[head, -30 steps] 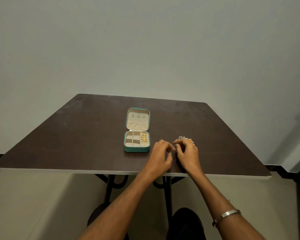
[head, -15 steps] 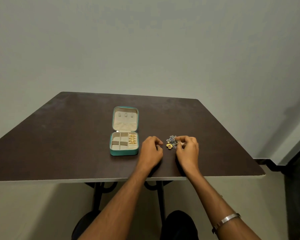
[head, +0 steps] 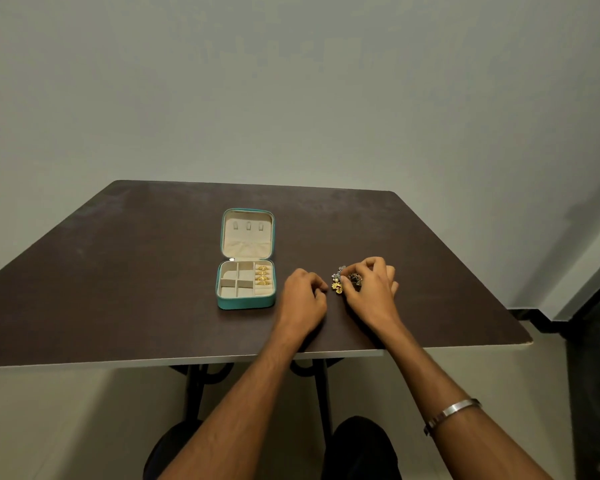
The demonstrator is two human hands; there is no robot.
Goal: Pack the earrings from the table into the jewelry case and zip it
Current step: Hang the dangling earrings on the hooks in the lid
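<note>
A: Nearest in, what shows?

B: A bracelet (head: 452, 412) on the right wrist, at about five o'clock in the head view. Both forearms reach over the near edge of the dark tabletop (head: 118, 289).

A: And the hands?

B: The left hand (head: 303, 299) rests on the tabletop, fingers curled in; whether its fingertips pinch anything is too small to tell. The right hand (head: 371, 292) sits just to its three o'clock, its grip curled over a small heap of loose earrings (head: 338, 282), thumb and fingertips touching the heap. Gold and silver pieces show between the two hands.

A: The case?

B: The teal case (head: 246, 301) lies open and unzipped at nine o'clock from the left hand, near it but apart. Its lid lies back flat at twelve o'clock. Gold earrings (head: 263, 273) sit in a row in the right-hand compartment; the other compartments show only beige lining.

A: Any writing?

B: None I can read.
</note>
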